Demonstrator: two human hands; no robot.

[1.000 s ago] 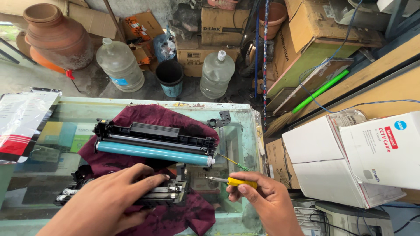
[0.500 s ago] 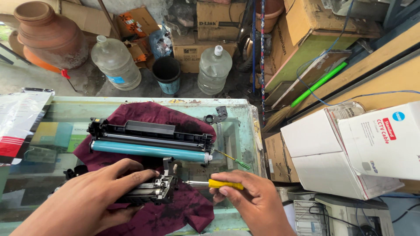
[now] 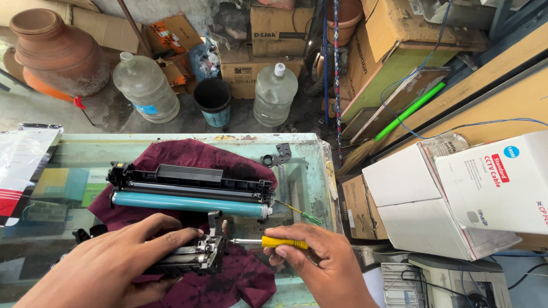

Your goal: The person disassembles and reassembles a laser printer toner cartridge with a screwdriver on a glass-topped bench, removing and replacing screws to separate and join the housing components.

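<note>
Left hand (image 3: 120, 256) clamped over the black cartridge half (image 3: 185, 259) on the maroon cloth (image 3: 240, 279) at six o'clock of the glass worktop (image 3: 308, 171). Right hand (image 3: 322, 262) gripping a yellow-handled screwdriver (image 3: 282, 242), tip against the half's right end. Drum section (image 3: 188, 197) just toward twelve.

A black cartridge section (image 3: 182, 259) was laid lengthwise on a maroon cloth (image 3: 240, 279), its right end met by a level yellow-handled screwdriver (image 3: 274, 242).

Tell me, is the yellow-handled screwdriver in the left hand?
No, the right hand holds the yellow-handled screwdriver, while the left hand presses down on the black cartridge part.
</note>
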